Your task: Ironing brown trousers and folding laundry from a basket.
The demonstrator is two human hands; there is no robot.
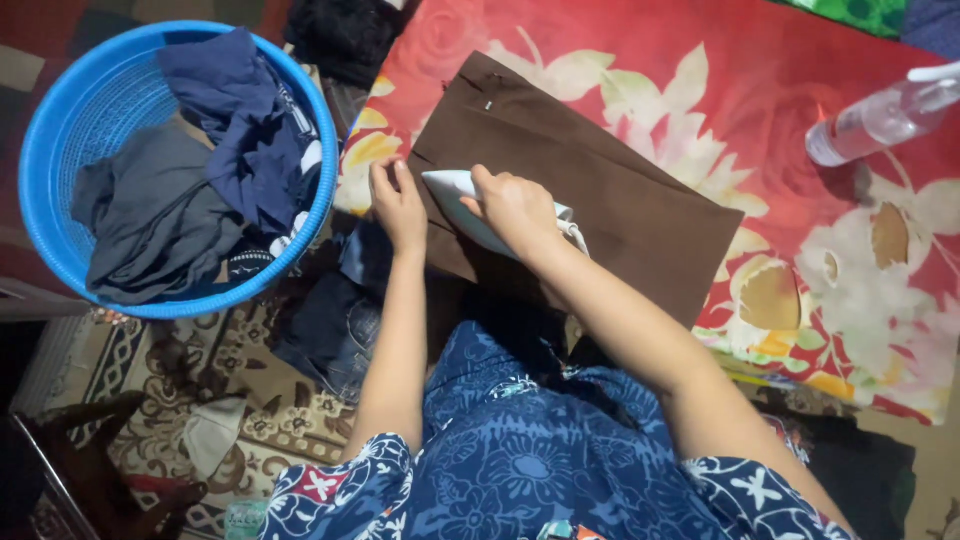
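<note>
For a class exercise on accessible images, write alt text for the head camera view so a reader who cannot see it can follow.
A person's right hand grips a white iron on a brown garment spread over a red floral cloth, while the left hand presses the garment's edge. A blue basket of dark clothes sits to the left, and a clear spray bottle lies at upper right.

Bare forearms; short-sleeved blue garment (520,450) with white, seemingly floral print.
</note>
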